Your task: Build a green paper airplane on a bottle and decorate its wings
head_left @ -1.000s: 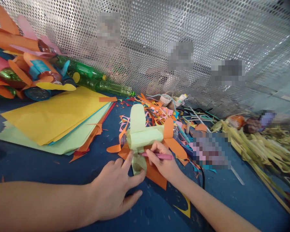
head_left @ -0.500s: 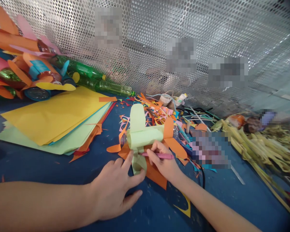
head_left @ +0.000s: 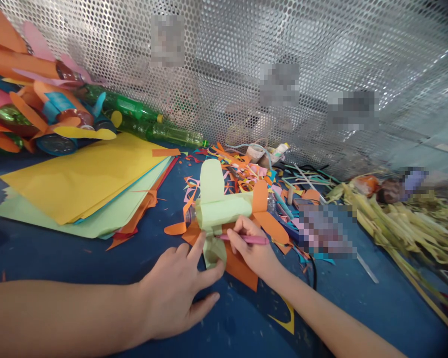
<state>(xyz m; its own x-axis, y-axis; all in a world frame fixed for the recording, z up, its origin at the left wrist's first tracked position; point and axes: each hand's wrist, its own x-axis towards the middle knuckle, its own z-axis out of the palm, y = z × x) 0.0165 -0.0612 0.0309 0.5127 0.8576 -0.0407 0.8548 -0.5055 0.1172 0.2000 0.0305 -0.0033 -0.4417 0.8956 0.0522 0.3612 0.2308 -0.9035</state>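
Observation:
In front of me lies a bottle airplane (head_left: 226, 210) wrapped in light green paper, with orange paper pieces at both ends. One light green wing (head_left: 211, 179) points away from me; the near wing (head_left: 213, 257) is on my side, partly behind my fingers. My left hand (head_left: 181, 283) has its fingers spread, with the index fingertip touching the near wing by the bottle's body. A pink pen (head_left: 252, 239) is pinched in my right hand (head_left: 252, 246), its tip against the near wing close to the body. Orange paper (head_left: 242, 268) lies underneath.
A stack of coloured paper (head_left: 85, 181) lies to the left, with paper-covered bottles (head_left: 65, 112) and green bottles (head_left: 149, 119) behind it. Paper scraps (head_left: 242, 166) litter the table beyond the airplane. Dried husks (head_left: 403, 228) are at right. Perforated metal (head_left: 224, 64) forms the back wall.

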